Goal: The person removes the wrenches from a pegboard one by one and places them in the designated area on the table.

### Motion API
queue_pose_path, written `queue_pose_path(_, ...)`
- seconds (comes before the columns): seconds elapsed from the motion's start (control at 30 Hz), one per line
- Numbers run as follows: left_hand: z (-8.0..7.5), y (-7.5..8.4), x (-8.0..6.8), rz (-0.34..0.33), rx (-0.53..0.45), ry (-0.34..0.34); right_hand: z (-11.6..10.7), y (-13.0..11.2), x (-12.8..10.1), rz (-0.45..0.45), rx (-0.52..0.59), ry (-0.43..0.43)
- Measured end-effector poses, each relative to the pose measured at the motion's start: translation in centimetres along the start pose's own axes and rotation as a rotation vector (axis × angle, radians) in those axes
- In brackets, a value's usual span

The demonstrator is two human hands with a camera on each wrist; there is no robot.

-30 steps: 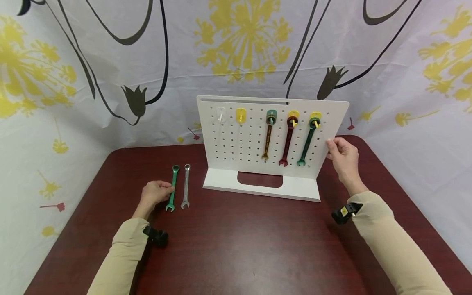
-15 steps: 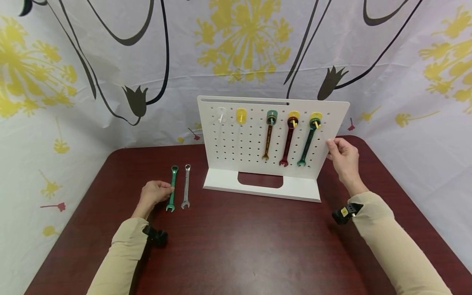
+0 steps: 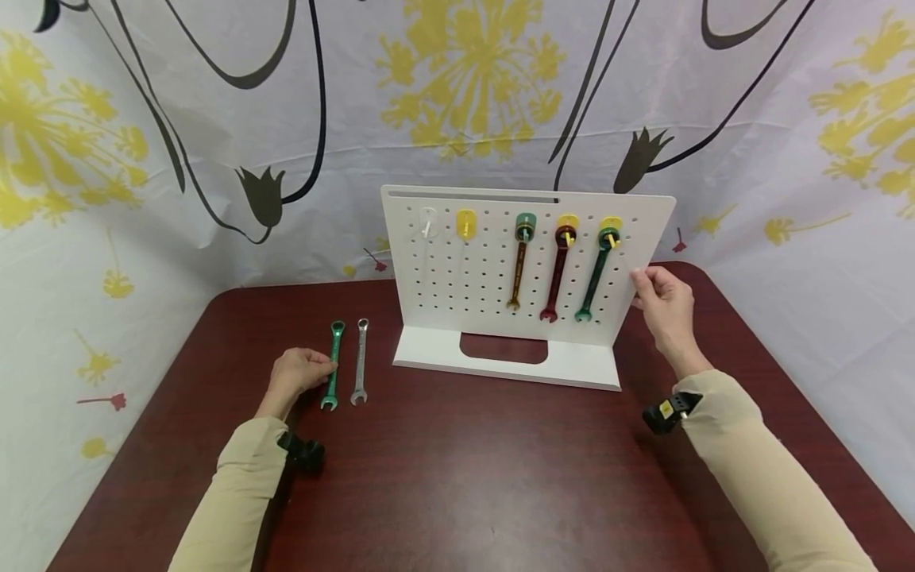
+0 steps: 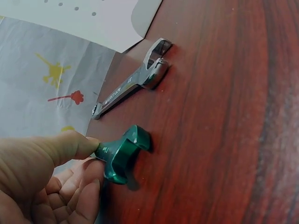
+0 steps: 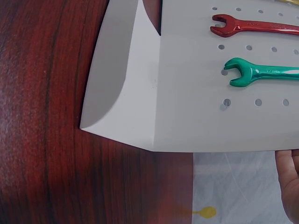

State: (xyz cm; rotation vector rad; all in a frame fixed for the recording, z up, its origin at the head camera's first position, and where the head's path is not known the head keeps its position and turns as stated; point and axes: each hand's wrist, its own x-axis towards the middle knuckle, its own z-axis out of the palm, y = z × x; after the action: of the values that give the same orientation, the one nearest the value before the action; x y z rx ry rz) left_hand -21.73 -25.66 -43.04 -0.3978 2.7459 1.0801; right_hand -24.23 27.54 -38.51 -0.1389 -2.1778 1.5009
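My left hand [image 3: 299,373] pinches the middle of a green combination wrench [image 3: 332,389] between thumb and fingers at the table's left. In the left wrist view the wrench's open end [image 4: 122,161] sticks out past the fingertips, close over the wood. Just right of it lies a silver combination wrench [image 3: 360,361]. My right hand [image 3: 665,306] grips the right edge of a white pegboard stand [image 3: 443,310], thumb in front and the other fingers mostly hidden behind. Hanging from hooks on the board are a gold wrench [image 3: 518,274], a red wrench [image 3: 557,274] and another green wrench [image 3: 596,274].
Two hooks on the board's left side bear nothing: a clear one [image 3: 428,224] and a yellow one [image 3: 466,225]. The stand's foot rests on the dark red wooden table [image 3: 457,469]. A patterned curtain [image 3: 343,119] hangs right behind the table.
The green wrench's ring end has swung slightly left in my left hand. My right hand stays on the board's edge.
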Motion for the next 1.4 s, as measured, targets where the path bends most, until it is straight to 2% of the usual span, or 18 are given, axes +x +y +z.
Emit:
queue_pose_path(0.2, 0.0, 0.4, -0.2, 0.023, 0.096, 0.016, 0.0, 0.1, 0.1, 0.008, 0.029, -0.007)
queue_pose_path(0.37, 0.0, 0.6, -0.3, 0.044, 0.134, 0.033, 0.0, 0.1, 0.1, 0.005, 0.05, 0.0)
queue_pose_path(0.67, 0.1, 0.7, -0.4, 0.047, 0.147, 0.051, -0.1, -2.4, -1.0, -0.009, 0.087, -0.016)
queue_pose_path(0.97, 0.3, 0.6, -0.5, 0.059, 0.163, 0.086, 0.0, 0.2, 0.2, 0.001, 0.043, 0.005)
queue_pose_path(1.2, 0.4, 0.5, -0.5, 0.064, 0.16, 0.099, 0.0, -0.1, 0.1, 0.019, 0.035, -0.006)
queue_pose_path(1.4, 0.4, 0.3, -0.4, 0.085, 0.17, 0.103, -0.1, -1.7, -0.6, 0.013, 0.078, -0.003)
